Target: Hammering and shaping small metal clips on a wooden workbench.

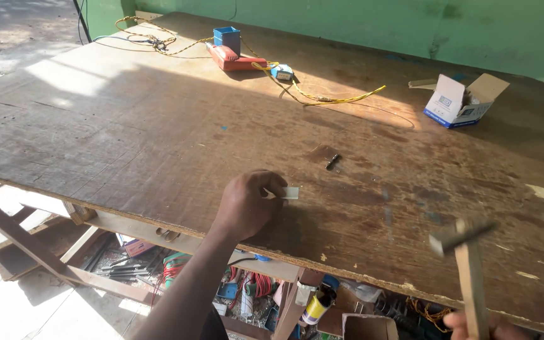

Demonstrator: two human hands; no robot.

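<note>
Hammer [467, 252] blurred; right hand [473, 327] cut off; left hand [247, 204] hides white piece [289, 192].

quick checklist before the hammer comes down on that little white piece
1. Left hand pins the small white piece to the workbench: ok.
2. Fingertips sit right at the piece, little room for a strike: not ok.
3. Right hand grips the wooden handle of the hammer, head raised: ok.
4. Hammer head blurred, aim over the piece: cannot tell.
5. Loose dark screw lies apart from the piece: ok.
6. A nail or pin in the piece: cannot tell.
</note>
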